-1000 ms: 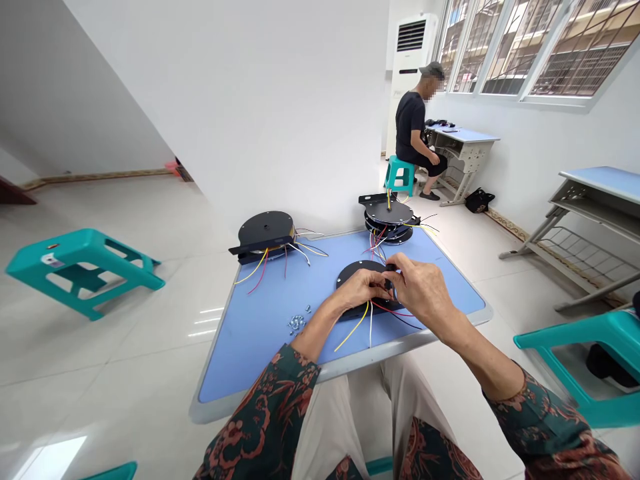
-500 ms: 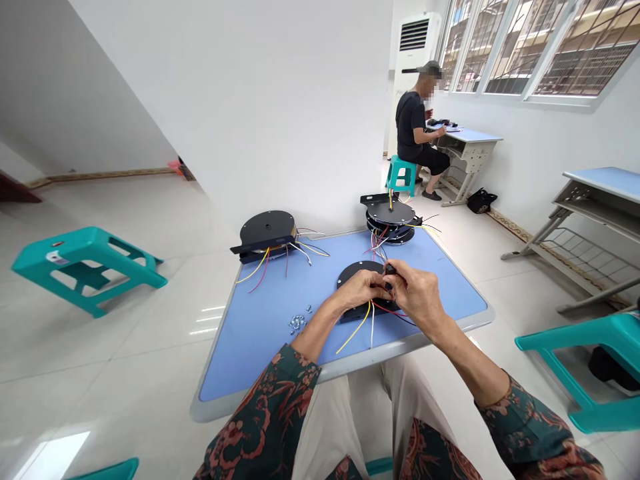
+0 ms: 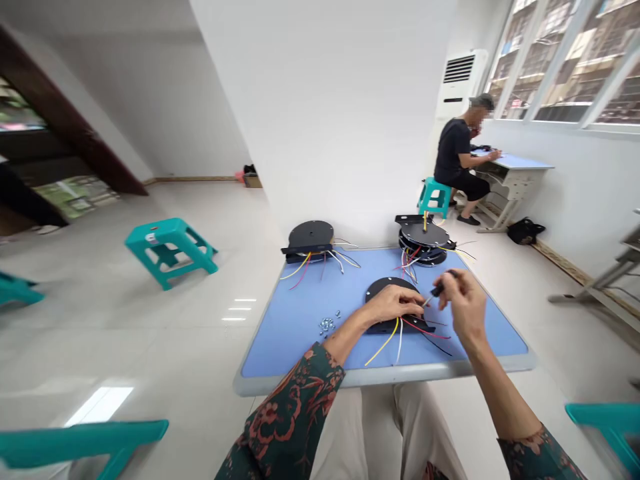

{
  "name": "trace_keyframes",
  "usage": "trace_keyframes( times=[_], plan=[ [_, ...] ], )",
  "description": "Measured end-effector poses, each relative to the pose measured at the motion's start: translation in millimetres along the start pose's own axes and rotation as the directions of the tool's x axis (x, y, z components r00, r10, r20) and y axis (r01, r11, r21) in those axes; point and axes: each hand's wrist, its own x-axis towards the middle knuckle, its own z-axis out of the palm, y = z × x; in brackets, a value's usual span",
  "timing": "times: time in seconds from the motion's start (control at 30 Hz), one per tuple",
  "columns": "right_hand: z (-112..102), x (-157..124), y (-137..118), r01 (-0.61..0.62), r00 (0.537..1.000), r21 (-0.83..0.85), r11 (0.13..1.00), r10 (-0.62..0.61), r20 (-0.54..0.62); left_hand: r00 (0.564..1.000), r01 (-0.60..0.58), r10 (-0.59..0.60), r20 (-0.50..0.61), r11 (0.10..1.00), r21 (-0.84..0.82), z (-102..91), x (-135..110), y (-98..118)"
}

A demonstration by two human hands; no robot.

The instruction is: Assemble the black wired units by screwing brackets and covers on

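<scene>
In my right hand is a screwdriver with a black handle, its metal shaft slanting down to the left. My left hand lies over a black round disc unit on the blue table. Its fingers are bent together near the screwdriver's tip, and what they pinch, if anything, is hidden. Yellow, white, red and black wires trail from the unit's near side. Left of my left forearm lies a small pile of silvery screws.
Another black disc unit with wires sits at the table's far left. Stacked units stand at the far right. A wall rises behind the blue table. Teal stools stand around, and a person sits at another desk.
My right hand has drawn the screwdriver back to the right and tilted it, so its shaft now shows. My left hand stays on the unit. The view has swung left.
</scene>
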Motion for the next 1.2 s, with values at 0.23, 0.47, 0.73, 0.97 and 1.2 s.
trace_keyframes(
  times=[0.23, 0.47, 0.73, 0.97, 1.2],
  plan=[
    [-30, 38, 48, -0.125, 0.945, 0.512, 0.85, 0.26, -0.199, 0.927, -0.105, 0.183, -0.327, 0.965, 0.241, -2.0, 0, 3],
    [-35, 29, 50, -0.164, 0.96, 0.53, 0.832, 0.258, -0.109, 0.771, 0.022, 0.23, -0.594, 0.922, 0.386, -44.7, -43, 16],
    [-32, 32, 51, -0.185, 0.966, 0.503, 0.844, 0.249, -0.063, 0.787, 0.396, 0.134, -0.602, 0.637, 0.661, -85.8, -153, 11],
    [-31, 33, 52, -0.174, 0.973, 0.495, 0.851, 0.227, -0.048, 0.881, 0.289, 0.204, -0.427, 0.483, 0.827, -59.1, -174, -10],
    [-30, 32, 49, -0.184, 0.975, 0.477, 0.86, 0.219, -0.018, 0.855, 0.359, 0.251, -0.454, 0.345, 0.867, -42.8, -170, -14]
  ],
)
